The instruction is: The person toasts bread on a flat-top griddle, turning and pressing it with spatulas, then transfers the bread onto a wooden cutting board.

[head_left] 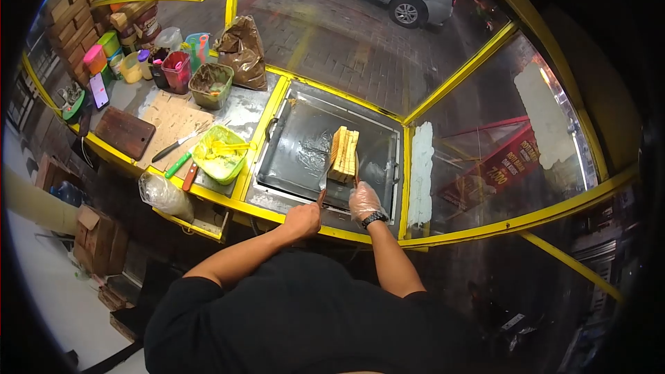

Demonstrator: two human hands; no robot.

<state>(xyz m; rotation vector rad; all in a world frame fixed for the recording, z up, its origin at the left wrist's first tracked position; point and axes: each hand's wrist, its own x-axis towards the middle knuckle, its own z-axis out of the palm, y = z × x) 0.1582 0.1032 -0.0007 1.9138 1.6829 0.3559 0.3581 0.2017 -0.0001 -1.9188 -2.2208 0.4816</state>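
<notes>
A block of toasted bread slices [343,154] stands on the dark flat griddle [287,163], right of its middle. My bare left hand [303,221] is closed round the wooden handle of a metal spatula [323,179], whose blade meets the bread's left side. In a clear plastic glove, my right hand [365,202] grips a second spatula [357,179] against the bread's right side. The gloved fingers partly hide that handle. The bread sits between the two blades, and whether it is lifted off the griddle I cannot tell.
Left of the griddle are a green tub of yellow spread [223,154], several knives [174,145], a brown cutting board [125,131], a phone [99,91] and sauce containers [211,85]. A brown plastic bag [242,52] stands behind. Yellow-framed glass [485,145] borders the right side.
</notes>
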